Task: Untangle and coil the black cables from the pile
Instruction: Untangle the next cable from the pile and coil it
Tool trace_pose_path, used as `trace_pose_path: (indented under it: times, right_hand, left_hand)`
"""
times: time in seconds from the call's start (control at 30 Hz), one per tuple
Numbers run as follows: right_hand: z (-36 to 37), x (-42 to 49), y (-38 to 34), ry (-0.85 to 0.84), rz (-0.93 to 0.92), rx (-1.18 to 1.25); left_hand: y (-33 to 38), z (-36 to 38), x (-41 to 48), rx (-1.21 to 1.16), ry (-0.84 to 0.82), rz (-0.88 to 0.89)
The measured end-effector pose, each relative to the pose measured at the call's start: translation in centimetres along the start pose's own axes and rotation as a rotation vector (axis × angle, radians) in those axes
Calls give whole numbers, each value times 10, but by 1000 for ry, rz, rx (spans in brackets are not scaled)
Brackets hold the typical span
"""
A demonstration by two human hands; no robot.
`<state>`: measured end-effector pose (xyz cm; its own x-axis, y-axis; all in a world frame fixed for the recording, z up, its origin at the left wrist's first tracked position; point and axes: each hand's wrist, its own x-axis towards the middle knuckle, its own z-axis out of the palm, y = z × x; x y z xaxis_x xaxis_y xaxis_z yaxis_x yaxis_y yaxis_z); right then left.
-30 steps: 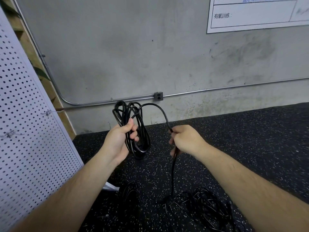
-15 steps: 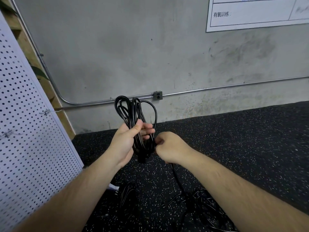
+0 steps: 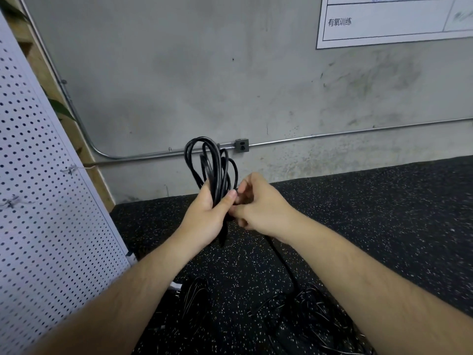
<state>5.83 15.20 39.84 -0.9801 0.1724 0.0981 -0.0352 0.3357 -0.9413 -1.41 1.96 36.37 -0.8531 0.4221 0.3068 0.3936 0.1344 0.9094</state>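
Observation:
My left hand (image 3: 207, 216) grips a bundle of black cable loops (image 3: 213, 165) that stands upright above the fist, with a short end hanging below it. My right hand (image 3: 258, 203) is pressed against the left, its fingers curled round the same cable beside the bundle. From under the right hand the free strand (image 3: 282, 260) runs down to a tangled pile of black cables (image 3: 307, 313) on the floor. A second dark cable clump (image 3: 192, 298) lies lower left, partly hidden by my left forearm.
A white pegboard panel (image 3: 38, 201) leans at the left. The concrete wall carries a metal conduit (image 3: 358, 131) with an outlet box (image 3: 242, 145) and a white poster (image 3: 394, 20). Speckled black rubber flooring (image 3: 384, 213) stretches to the right.
My right hand has moved left from a spread position to meet the left hand, adding another loop to the bundle. The bundle has risen slightly and the loops have tightened.

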Motion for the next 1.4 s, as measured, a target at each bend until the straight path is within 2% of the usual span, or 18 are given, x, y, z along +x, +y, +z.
trace_pose_path:
  times: [0.13,0.23,0.27,0.37,0.4,0.5,0.63,0.73,0.93,1.13,1.2,1.27,1.33,1.4]
  right_hand:
    - [-3,-1,-3,-62,79,231]
    - [-14,-2,-2,-179,157,394]
    - [-20,-3,0,-233,167,332]
    - [-40,-12,19,-342,105,-201]
    - [-46,-15,26,-341,100,-279]
    - [-57,-15,42,-241,61,-278]
    - [-58,-5,39,-25,-66,-77]
    - [-51,-2,30,49,-144,-70]
    - [-30,4,17,156,-142,71]
    - [-23,5,18,230,-226,-62]
    - [-21,5,21,310,-250,-146]
    - [-23,6,25,449,-196,-324]
    - [-28,5,25,507,-67,-439]
    - [-32,4,23,391,93,-337]
  left_hand:
    - [9,2,0,42,-32,34]
    - [12,-9,11,80,36,70]
    - [11,-16,16,40,87,44]
    - [6,-47,33,-118,261,-53]
    - [4,-56,37,-148,299,-72]
    - [-2,-71,38,-177,327,-117]
    - [-5,-64,31,-193,176,-163]
    - [1,-54,21,-241,42,-179]
    - [17,-26,2,-369,-182,-276]
    - [22,-6,-7,-604,-281,-314]
    - [22,-4,-5,-719,-326,-311]
    - [23,-7,-2,-802,-369,-312]
    - [22,-12,0,-875,-449,-293]
    - [22,-16,2,-966,-536,-290]
